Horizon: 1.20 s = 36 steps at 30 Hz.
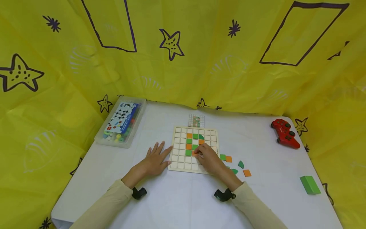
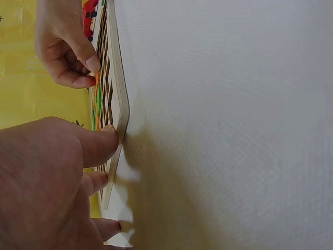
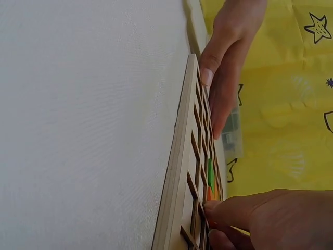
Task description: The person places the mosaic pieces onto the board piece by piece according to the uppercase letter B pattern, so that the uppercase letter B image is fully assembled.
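A wooden grid board (image 1: 188, 170) lies on the table, with orange and green square tiles and a dark green quarter-round tile (image 1: 201, 137) in its middle columns. My right hand (image 1: 211, 159) is over the lower middle of the board, thumb and fingertips pinching an orange square tile (image 1: 194, 153) at a cell. Its fingers partly cover that tile. My left hand (image 1: 154, 162) lies spread at the board's left side, thumb and index fingertip touching the edge. In the left wrist view the thumb (image 2: 101, 147) presses on the board's rim.
Behind the board lies a small printed pattern card (image 1: 196, 121). Loose tiles, including an orange square (image 1: 247, 173) and a green quarter-round (image 1: 241, 164), lie to its right. A clear plastic case (image 1: 121, 122) stands back left; a red game controller (image 1: 285, 133) and green block (image 1: 310, 184) sit at right.
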Available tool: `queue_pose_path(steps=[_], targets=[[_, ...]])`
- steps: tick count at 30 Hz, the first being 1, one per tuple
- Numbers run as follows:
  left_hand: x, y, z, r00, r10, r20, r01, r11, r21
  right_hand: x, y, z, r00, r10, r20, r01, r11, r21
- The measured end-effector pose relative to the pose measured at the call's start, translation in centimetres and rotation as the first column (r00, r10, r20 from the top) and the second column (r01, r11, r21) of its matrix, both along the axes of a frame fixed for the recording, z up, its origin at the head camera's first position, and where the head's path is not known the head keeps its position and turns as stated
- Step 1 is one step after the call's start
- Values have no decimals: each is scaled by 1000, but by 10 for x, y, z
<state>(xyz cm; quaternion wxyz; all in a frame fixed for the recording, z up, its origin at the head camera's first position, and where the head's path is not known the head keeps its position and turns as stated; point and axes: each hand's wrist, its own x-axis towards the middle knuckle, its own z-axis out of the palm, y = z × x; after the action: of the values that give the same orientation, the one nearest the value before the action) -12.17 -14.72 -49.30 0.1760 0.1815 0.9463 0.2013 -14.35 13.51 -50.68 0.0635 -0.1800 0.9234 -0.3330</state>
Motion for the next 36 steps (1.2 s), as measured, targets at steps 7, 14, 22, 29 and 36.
queue_pose_path(steps=[7, 14, 22, 29, 36], targets=[[-2, -1, -4, 1000, -7, -4, 7, 1000, -6, 3, 5, 2, 1000, -5, 1, 5, 1000, 6], [-2, -1, -6, 1000, -9, -9, 9, 1000, -16, 2, 43, 14, 999, -29, 39, 28, 999, 25], [-3, -1, -6, 1000, -9, -2, 9, 1000, -29, 10, 109, 38, 969, -176, 174, 128, 959, 253], [-2, -1, -3, 1000, -4, 3, 4, 1000, -23, 16, 147, 42, 923, -262, 281, 149, 918, 367], [-2, 0, -4, 1000, -7, -4, 7, 1000, -13, 21, 157, 31, 932, -254, 257, 200, 955, 219]])
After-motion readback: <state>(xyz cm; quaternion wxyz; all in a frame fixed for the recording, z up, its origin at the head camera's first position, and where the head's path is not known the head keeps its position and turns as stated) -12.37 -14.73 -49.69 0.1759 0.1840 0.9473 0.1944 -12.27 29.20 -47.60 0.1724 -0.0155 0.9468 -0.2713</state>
